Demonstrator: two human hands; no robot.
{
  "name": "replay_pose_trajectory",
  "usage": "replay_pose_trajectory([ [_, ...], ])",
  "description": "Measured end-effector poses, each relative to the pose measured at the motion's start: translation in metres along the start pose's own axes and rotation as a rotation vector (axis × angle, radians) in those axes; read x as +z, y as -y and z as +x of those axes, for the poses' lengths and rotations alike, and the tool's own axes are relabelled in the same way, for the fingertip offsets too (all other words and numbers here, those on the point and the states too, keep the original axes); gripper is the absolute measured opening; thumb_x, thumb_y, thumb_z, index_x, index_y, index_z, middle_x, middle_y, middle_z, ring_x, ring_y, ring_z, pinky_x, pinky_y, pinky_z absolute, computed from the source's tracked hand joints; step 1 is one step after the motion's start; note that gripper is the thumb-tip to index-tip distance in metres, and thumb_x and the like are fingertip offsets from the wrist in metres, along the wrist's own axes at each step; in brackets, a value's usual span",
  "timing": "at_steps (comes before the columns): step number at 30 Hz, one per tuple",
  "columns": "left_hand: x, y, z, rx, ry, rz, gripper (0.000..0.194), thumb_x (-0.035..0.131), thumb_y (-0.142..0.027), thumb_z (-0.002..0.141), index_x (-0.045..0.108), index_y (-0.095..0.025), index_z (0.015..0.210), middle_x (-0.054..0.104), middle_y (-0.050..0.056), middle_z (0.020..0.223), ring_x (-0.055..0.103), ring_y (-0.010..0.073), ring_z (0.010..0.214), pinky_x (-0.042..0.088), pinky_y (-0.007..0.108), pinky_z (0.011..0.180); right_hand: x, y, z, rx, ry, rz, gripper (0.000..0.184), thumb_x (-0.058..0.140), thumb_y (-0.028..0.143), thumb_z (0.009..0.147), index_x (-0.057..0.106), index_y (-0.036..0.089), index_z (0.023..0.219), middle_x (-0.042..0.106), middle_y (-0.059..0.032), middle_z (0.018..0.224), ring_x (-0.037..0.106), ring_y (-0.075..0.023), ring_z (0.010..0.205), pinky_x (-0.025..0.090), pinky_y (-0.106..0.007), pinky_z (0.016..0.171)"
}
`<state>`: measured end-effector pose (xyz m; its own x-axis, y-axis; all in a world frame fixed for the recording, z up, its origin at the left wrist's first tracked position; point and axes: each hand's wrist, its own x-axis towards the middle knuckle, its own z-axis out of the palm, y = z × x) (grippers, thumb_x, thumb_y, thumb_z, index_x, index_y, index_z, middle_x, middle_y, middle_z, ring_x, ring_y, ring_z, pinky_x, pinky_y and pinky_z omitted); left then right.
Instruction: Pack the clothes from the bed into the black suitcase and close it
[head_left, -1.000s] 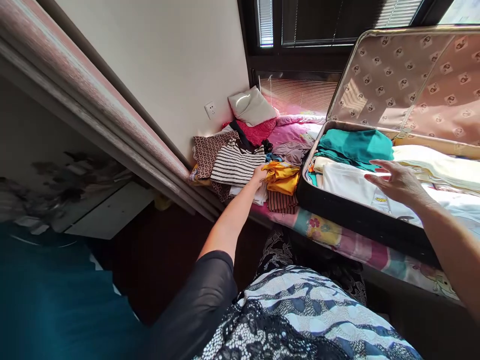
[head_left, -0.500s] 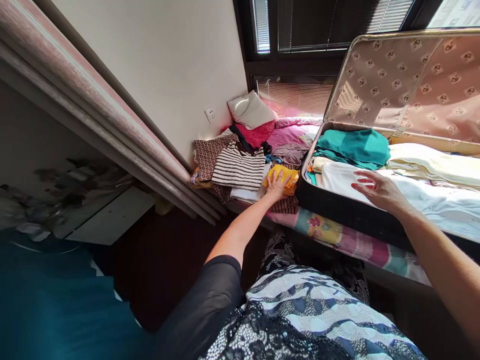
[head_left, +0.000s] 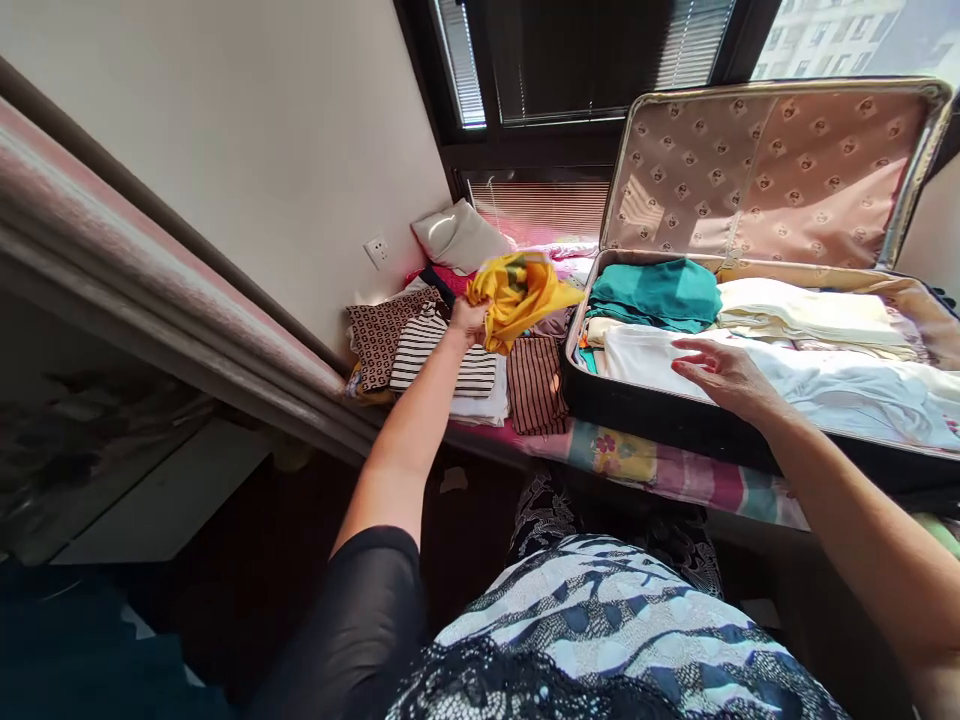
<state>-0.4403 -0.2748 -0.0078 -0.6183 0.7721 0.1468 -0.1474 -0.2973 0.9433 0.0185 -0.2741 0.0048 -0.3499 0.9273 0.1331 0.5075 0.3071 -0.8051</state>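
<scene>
My left hand (head_left: 469,320) is closed on a yellow garment (head_left: 519,292) and holds it up above a pile of folded clothes on the bed. Under it lie a black-and-white striped top (head_left: 420,350) and a dark red striped piece (head_left: 534,385). My right hand (head_left: 716,372) hovers open, fingers spread, over a white garment (head_left: 825,390) inside an open black suitcase (head_left: 675,428). A folded teal garment (head_left: 656,292) and a cream one (head_left: 802,312) lie in the suitcase too.
The suitcase lid (head_left: 757,170) stands up against the window. A brown patterned cloth (head_left: 375,335) and a white pillow (head_left: 457,235) lie by the wall, near a socket (head_left: 376,250). A sliding wardrobe door (head_left: 150,300) runs along the left. The bed has a floral sheet (head_left: 660,470).
My left hand went from the striped top to the yellow garment, gripped it and lifted it off the pile. My right hand stayed over the white garment. The view shifted right.
</scene>
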Motion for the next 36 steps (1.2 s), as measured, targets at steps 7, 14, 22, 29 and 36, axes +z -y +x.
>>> replay_pose_trajectory([
  [7,0.064,-0.060,-0.011,-0.010,0.460,-0.137,0.051,0.091,-0.009,0.083,0.078,-0.023,0.130,0.086,0.004,0.106,0.082,0.0284,0.109,0.063,0.050,0.114,0.003,-0.005,0.008,-0.064,-0.025,0.165,0.089,0.085,0.091,0.073,0.083,0.023,0.131,0.078,-0.0192,0.138,0.080,-0.0387,0.115,0.071,-0.052,0.092],
  [14,0.169,-0.006,-0.048,-0.132,0.440,-0.005,0.038,0.093,-0.009,0.082,0.078,-0.017,0.116,0.083,0.003,0.098,0.081,0.0258,0.100,0.064,0.044,0.103,-0.003,-0.019,0.004,0.035,0.130,0.543,0.100,0.095,0.085,0.067,0.068,0.037,0.151,0.074,-0.0135,0.147,0.075,-0.0374,0.131,0.068,-0.057,0.104],
  [22,0.197,0.038,-0.116,-0.473,0.836,0.027,0.070,0.112,-0.030,0.065,0.073,-0.015,0.122,0.084,0.011,0.116,0.078,0.0308,0.118,0.056,0.050,0.117,0.023,-0.015,0.031,-0.023,0.052,0.953,0.097,0.102,0.073,0.066,0.067,0.032,0.147,0.079,-0.0104,0.140,0.068,-0.0377,0.144,0.062,-0.053,0.117],
  [29,0.185,0.036,-0.112,-0.540,0.937,0.029,0.069,0.107,-0.038,0.076,0.070,-0.018,0.131,0.082,0.010,0.117,0.080,0.0259,0.114,0.059,0.046,0.116,0.026,-0.025,0.042,0.141,0.001,1.102,0.073,0.093,0.075,0.076,0.073,0.028,0.127,0.082,-0.0103,0.131,0.072,-0.0357,0.138,0.066,-0.052,0.112],
  [36,0.201,0.042,-0.131,-0.237,1.021,0.204,0.081,0.101,-0.016,0.065,0.070,-0.014,0.141,0.078,0.016,0.136,0.073,0.0303,0.127,0.056,0.043,0.118,0.030,-0.023,0.038,0.133,-0.019,1.090,0.061,0.104,0.050,0.069,0.074,0.024,0.116,0.082,-0.0090,0.121,0.078,-0.0311,0.120,0.067,-0.046,0.107],
])
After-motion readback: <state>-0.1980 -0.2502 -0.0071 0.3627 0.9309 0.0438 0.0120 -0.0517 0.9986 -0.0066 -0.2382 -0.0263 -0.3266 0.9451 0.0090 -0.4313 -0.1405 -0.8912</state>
